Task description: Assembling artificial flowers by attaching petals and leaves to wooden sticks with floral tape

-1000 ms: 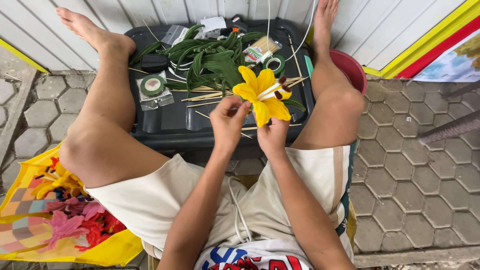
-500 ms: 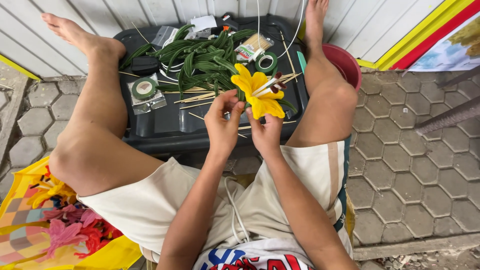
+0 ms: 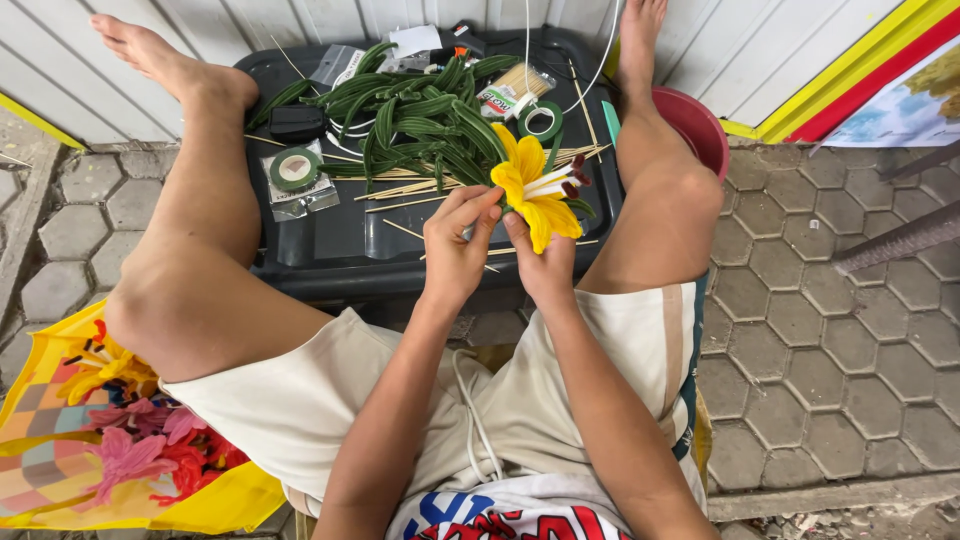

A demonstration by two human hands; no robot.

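Observation:
Both my hands hold a yellow artificial lily with white stamens and dark tips, above the front edge of a black plastic lid. My left hand pinches the flower's base with thumb and fingers. My right hand grips it from below and behind, against the petals. My bare legs lie spread on either side of the lid.
On the lid lie a heap of green fabric leaves, thin wooden sticks, two rolls of green tape, a small black box and packets. A red bucket stands at the right. A yellow bag of finished flowers lies at lower left.
The flower and both hands sit slightly lower and closer to me; my left fingers have shifted onto the flower's base. The view has tilted a little.

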